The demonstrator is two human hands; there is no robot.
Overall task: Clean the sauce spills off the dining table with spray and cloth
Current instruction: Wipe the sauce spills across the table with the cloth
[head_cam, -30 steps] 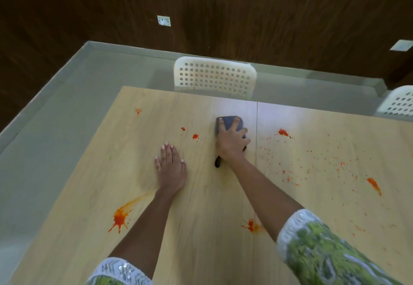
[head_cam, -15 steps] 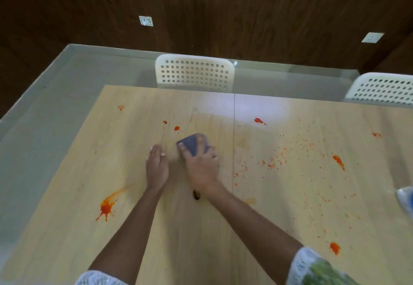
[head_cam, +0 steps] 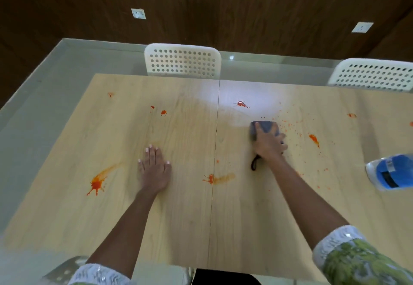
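Since half a second ago, right hand [head_cam: 269, 145] slid the cloth [head_cam: 266, 128] rightward across the table [head_cam: 190, 217], fingers pressing it flat. Left hand [head_cam: 154, 168] lies open. Mid-wipe; red blob [head_cam: 242, 104] just beyond fingertips probably goes next.

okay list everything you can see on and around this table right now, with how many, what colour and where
table: one, light wood with a seam down the middle, fills most of the view
sauce spills: many, orange-red; large splats near the left edge and at the seam, blobs farther back, fine specks across the right half
cloth: one, grey-blue, right of the seam under the right hand
spray bottle: one, clear with a blue label, right edge of the table
chairs: two, white and perforated, at the far side
wall sockets: two, white, on the dark wood wall
floor: grey-green, left of and beyond the table
left hand: flat on the table, empty
right hand: pressing the cloth
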